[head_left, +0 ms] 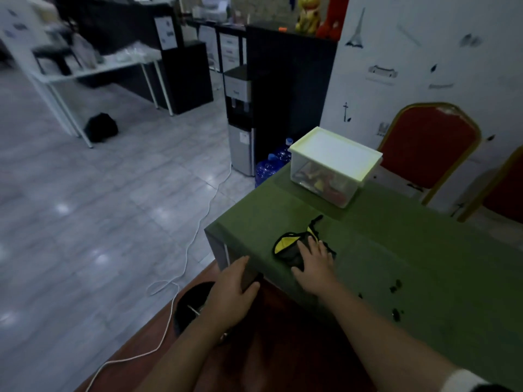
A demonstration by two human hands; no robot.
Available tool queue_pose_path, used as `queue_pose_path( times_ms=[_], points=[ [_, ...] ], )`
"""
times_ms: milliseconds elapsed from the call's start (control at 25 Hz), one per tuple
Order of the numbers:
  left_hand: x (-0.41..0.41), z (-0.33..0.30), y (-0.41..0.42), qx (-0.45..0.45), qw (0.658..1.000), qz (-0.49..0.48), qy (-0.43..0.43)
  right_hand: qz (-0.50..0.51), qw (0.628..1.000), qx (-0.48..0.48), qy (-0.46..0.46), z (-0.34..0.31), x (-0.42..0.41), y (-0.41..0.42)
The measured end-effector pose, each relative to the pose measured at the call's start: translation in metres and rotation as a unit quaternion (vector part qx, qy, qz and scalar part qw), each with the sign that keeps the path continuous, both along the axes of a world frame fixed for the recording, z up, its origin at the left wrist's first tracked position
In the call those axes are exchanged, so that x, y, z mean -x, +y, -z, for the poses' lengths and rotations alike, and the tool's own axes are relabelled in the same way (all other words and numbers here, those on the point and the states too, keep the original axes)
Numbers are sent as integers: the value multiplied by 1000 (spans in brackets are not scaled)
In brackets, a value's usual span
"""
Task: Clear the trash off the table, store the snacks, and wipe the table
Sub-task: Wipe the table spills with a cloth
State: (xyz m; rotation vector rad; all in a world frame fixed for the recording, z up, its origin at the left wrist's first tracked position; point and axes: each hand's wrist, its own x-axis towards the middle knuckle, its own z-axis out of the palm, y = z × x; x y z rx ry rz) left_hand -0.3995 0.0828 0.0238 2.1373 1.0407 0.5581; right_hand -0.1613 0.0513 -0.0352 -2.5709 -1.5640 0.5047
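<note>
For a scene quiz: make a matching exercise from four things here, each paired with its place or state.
Things:
1. clear box
2. black and yellow cloth
3. left hand
4. red chair

Places or states:
A. at the table's near corner edge
B. lid on, colourful packets inside
C. behind the table, by the wall
D. under the right hand on the green tablecloth

Pairs: 1-B, 2-D, 3-A, 4-C

A tall water machine stands on the shiny floor, with blue water bottles just beside it. A white cord snakes across the tiles. A red chair sits by the wall. A yellow cat figure sits up high.
</note>
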Motion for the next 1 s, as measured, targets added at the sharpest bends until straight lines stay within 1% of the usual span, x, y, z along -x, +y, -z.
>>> queue_pose_path(
  times_ms=[160, 280, 440, 600, 720, 880, 1000],
  points=[
    [-36, -4, -11, -29, 999, -14, 43, -38, 999, -12, 2, -10, -13, -12],
    [-63, -6, -13, -12, 997, -24, 73, -51, 998, -13, 17, -16, -26, -18],
    [-86, -2, -6, -18, 996, -16, 85, -64, 997, -15, 35, -16, -41, -16],
    [-103, 12, 20, -22, 994, -9, 104, -81, 996, -7, 23, -6, -45, 7],
    [-115, 29, 42, -27, 993, -1, 114, -105, 994, 18, -4, 6, -44, 25],
    [-135, 54, 79, -14, 987, 58, 147, -93, 995, 46, -8, 27, -45, 40],
    [-146, 63, 105, -11, 987, 80, 142, -80, 995, 65, -1, 46, -45, 40]
  ],
)
